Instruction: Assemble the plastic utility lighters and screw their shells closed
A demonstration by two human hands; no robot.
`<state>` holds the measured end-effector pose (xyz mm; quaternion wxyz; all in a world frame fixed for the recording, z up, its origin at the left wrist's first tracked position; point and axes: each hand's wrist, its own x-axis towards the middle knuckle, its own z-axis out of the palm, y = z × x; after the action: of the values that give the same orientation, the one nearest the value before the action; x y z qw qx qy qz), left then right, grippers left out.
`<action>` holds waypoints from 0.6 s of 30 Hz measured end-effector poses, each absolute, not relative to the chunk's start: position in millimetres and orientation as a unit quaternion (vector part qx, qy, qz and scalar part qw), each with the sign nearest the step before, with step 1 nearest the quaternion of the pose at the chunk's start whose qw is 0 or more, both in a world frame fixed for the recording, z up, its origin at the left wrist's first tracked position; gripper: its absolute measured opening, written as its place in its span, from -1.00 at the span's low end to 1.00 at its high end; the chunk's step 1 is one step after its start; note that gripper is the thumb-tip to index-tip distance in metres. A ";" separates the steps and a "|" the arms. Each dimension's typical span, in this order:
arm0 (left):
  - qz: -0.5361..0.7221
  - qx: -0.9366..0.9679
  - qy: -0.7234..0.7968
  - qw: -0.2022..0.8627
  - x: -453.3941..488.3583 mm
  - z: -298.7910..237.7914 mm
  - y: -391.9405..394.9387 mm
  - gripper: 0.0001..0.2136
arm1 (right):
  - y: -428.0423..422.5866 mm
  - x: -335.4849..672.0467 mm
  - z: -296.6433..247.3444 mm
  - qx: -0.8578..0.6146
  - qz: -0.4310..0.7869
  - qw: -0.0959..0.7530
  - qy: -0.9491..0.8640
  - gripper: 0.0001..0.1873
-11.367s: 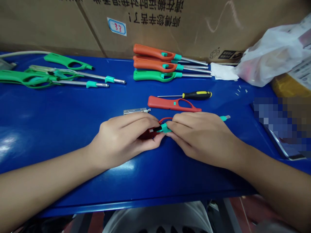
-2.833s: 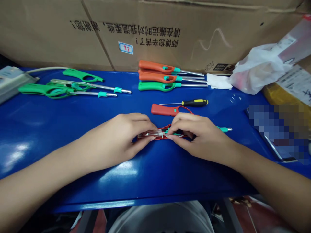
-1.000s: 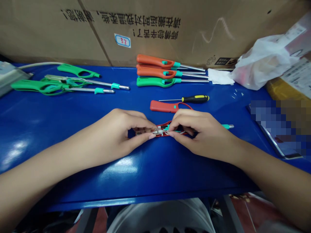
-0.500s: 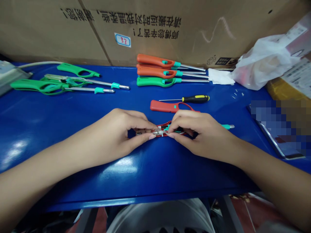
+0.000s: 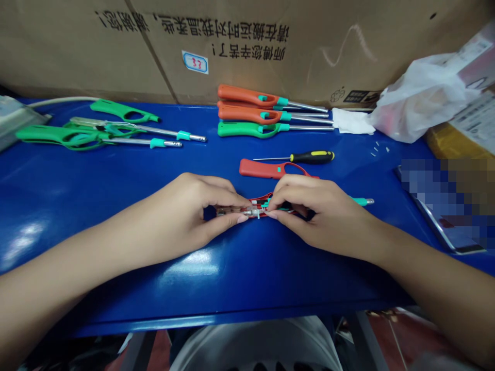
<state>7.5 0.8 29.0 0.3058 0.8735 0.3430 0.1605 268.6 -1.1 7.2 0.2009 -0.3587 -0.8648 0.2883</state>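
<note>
An opened red long-nosed lighter (image 5: pixel 264 198) lies on the blue table, its inner parts bare. My left hand (image 5: pixel 204 208) is closed on the clear fuel tank (image 5: pixel 232 210) at the lighter's left end, thumb and fingers pinching it. Close by on the right, my right hand (image 5: pixel 309 208) pinches at the tank's valve end; whatever is between its fingertips is too small to make out. The lighter's teal nozzle tip (image 5: pixel 363 201) shows past my right hand. Just behind lie the loose red casing half (image 5: pixel 259 169) and a black-and-yellow screwdriver (image 5: pixel 311 156).
Several orange and green lighters (image 5: pixel 247 129) lie at the back. Green lighters and parts (image 5: pixel 50 135) are at the left. A cardboard box (image 5: pixel 247 72) stands behind. At right are a white plastic bag (image 5: pixel 413 103), a tissue (image 5: pixel 352 121) and a phone (image 5: pixel 444 221).
Almost nothing differs. Both hands keep the same grip, and a small pale piece above the tank's valve end appears slightly shifted.
</note>
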 end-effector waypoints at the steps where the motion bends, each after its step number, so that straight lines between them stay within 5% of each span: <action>1: 0.162 0.874 0.342 0.305 7.4 28.3 0.6 -0.76 | -1.0 268.5 7.2 -0.359 0.289 0.200 -0.864 -0.88; 18: 0.156 0.874 0.347 0.302 7.6 28.9 -1.2 -0.76 | 0.3 269.0 3.5 -0.333 0.294 0.211 -0.871 -0.89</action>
<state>7.6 -1.2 28.9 0.3021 0.8740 0.3469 0.1564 269.0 0.3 3.5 0.2108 -0.3327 -0.8707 0.2945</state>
